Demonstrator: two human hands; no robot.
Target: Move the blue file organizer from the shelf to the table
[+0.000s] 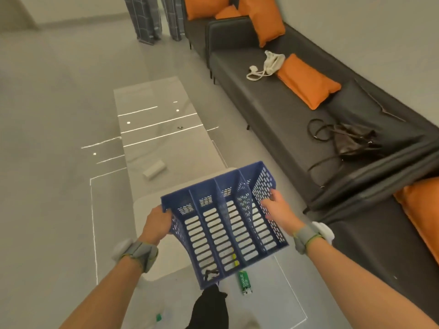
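The blue file organizer point(223, 224) is a perforated plastic rack with three dividers, held in the air above the near end of a long glossy grey table point(154, 129). My left hand point(158, 224) grips its left wall near the upper corner. My right hand point(276, 205) grips its right wall, fingers over the edge. The organizer is tilted, its open compartments facing up toward me. The shelf is not in view.
A small white box point(154, 170) lies on the table's middle. A green tag point(244, 282), a green-capped bottle point(159, 317) and a black item point(209, 305) sit near me. A dark sofa point(285, 110) with orange cushions and two bags runs along the right.
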